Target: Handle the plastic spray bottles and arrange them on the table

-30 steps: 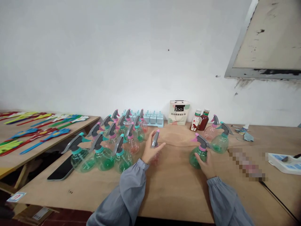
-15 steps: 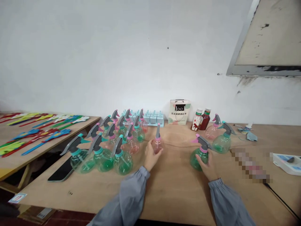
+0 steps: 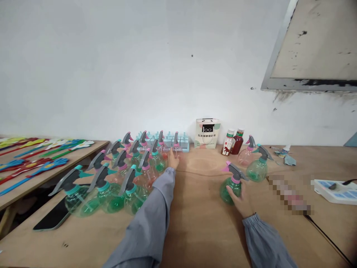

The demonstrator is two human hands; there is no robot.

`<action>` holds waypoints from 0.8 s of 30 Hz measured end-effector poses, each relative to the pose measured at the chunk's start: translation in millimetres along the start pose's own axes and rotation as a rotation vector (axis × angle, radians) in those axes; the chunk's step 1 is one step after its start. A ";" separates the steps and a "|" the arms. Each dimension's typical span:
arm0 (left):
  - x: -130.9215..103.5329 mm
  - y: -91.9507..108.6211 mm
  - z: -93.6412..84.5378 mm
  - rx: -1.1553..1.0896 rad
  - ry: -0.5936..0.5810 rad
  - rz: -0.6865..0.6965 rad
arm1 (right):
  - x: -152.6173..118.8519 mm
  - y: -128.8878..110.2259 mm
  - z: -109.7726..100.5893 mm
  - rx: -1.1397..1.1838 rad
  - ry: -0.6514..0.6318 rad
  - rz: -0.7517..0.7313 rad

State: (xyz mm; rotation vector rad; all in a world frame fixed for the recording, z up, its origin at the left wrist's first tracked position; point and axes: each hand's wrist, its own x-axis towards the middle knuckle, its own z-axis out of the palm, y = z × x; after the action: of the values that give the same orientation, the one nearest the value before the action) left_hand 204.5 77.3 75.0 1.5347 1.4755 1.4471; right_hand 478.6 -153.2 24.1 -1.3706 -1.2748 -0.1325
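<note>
My left hand (image 3: 173, 159) reaches to the back of the table, its fingers round a pink spray bottle (image 3: 177, 150) with a grey trigger head and pink collar. That bottle stands at the right end of the back row of spray bottles. My right hand (image 3: 242, 197) grips a green spray bottle (image 3: 230, 190) with a pink collar and pink nozzle. Left of my left arm stand several more spray bottles, among them a green one with a turquoise collar (image 3: 111, 199). Beyond my right hand are a green spray bottle (image 3: 257, 169) and a pink spray bottle (image 3: 245, 155).
Behind the rows stands a light blue rack (image 3: 184, 144). A paper bag (image 3: 206, 134) and two sauce bottles (image 3: 237, 142) are by the wall. A phone (image 3: 52, 216) lies at left, colourful hand-shaped pieces (image 3: 55, 163) on another table. At right lies a white power strip (image 3: 337, 191).
My left hand has carried the pink spray bottle away from me and a little left, to the back row. My right hand keeps its hold on the green one. The view has shifted slightly right.
</note>
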 end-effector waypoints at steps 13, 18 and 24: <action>-144.7 51.5 -2.4 -0.183 -0.438 0.410 | -32.8 -11.6 38.0 0.043 -0.025 -0.068; -179.6 71.1 -16.2 -0.150 -0.406 0.331 | -58.3 -51.0 56.2 0.117 -0.381 -0.289; -163.3 66.1 -37.3 -0.277 -0.344 0.205 | -17.1 -41.3 31.5 0.097 -0.045 -0.129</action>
State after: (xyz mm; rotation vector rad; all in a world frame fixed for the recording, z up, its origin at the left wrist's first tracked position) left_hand 222.3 -100.8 94.6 1.6906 0.9011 1.3476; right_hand 424.2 -151.6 28.8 -1.2149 -1.3898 -0.1277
